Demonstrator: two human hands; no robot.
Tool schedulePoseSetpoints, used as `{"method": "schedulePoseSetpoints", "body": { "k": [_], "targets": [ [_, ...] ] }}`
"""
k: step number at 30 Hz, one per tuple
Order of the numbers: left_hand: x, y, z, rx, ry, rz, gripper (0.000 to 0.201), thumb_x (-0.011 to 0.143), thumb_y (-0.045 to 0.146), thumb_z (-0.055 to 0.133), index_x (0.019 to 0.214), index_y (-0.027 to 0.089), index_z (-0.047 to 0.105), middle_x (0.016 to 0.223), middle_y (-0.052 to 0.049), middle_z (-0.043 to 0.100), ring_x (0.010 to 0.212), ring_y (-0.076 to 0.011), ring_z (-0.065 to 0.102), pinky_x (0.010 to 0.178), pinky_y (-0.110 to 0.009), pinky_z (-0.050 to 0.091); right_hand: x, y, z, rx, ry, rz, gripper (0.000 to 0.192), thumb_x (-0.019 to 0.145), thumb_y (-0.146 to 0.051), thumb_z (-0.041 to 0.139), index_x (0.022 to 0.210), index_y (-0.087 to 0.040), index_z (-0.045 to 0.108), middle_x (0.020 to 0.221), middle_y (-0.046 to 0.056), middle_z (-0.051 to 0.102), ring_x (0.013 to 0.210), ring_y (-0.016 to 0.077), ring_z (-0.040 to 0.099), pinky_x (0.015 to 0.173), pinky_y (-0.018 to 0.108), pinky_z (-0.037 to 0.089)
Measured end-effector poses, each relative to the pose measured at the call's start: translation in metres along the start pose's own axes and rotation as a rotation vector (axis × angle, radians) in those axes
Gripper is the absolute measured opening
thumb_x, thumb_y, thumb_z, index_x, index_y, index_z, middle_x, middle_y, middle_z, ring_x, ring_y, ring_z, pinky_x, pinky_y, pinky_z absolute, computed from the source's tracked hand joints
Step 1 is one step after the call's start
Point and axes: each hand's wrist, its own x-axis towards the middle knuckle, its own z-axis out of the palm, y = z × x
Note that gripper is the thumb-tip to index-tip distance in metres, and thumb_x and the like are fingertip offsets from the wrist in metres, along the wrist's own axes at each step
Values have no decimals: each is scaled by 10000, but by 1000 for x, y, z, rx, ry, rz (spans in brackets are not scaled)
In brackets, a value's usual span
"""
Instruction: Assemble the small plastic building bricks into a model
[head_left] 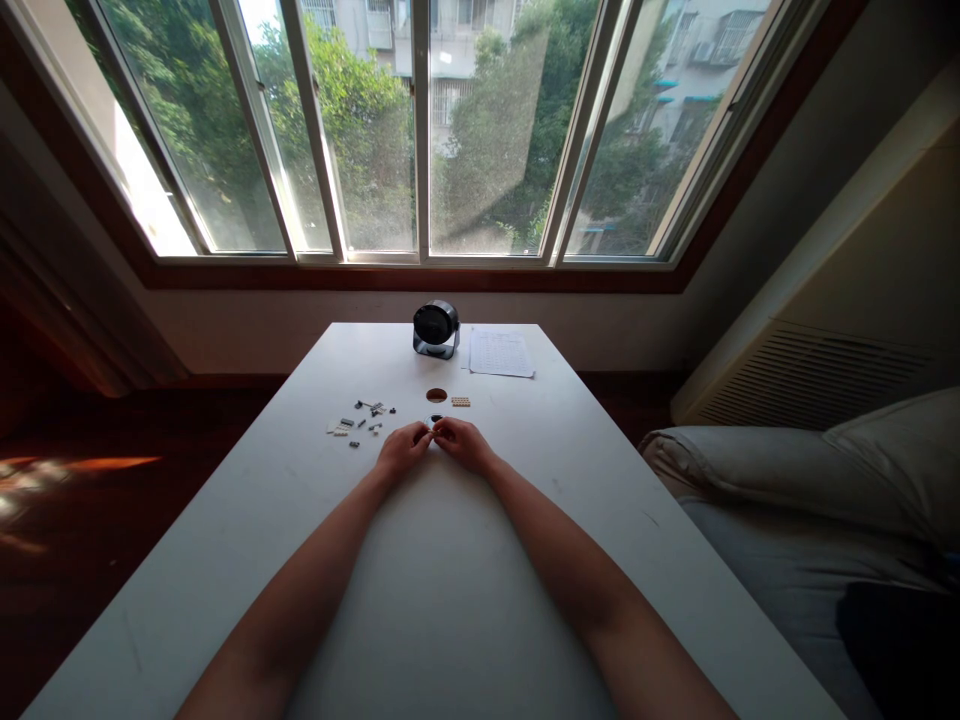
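Note:
My left hand (406, 447) and my right hand (463, 443) meet over the middle of the white table (450, 560). Their fingers are closed together around something small, and what it is stays too small and hidden to make out. Just beyond the fingertips lies a small dark round thing (435, 418). To the left of my left hand are scattered several small grey, black and pale pieces (361, 423), which look like building-toy parts. Past my right hand sits a tan studded plate (460, 402), beside a brown round piece (436, 396).
Near the table's far edge stands a black round device on a bracket, like a small fan (436, 328). Printed sheets (501, 353) lie to its right. A grey sofa (780, 480) flanks the right side, and a wide window (480, 150) spans the wall ahead.

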Motion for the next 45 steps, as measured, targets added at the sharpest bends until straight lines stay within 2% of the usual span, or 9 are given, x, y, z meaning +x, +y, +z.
{"method": "schedulePoseSetpoints", "body": {
  "k": [39, 45],
  "targets": [
    [1, -3, 2, 29, -8, 25, 260, 899, 404, 480, 933, 239, 677, 849, -25, 697, 775, -163, 600, 703, -251, 407, 1, 3, 3, -11, 2, -1, 151, 809, -241, 638, 954, -210, 670, 836, 18, 664, 700, 134, 568, 667, 231, 428],
    [1, 0, 1, 30, -13, -4, 265, 897, 404, 481, 927, 234, 682, 858, -29, 705, 790, -167, 607, 705, -248, 411, 1, 1, 2, -13, 8, 3, 149, 807, -242, 639, 948, -205, 672, 823, 17, 662, 690, 130, 563, 665, 230, 426]
  ]
}}
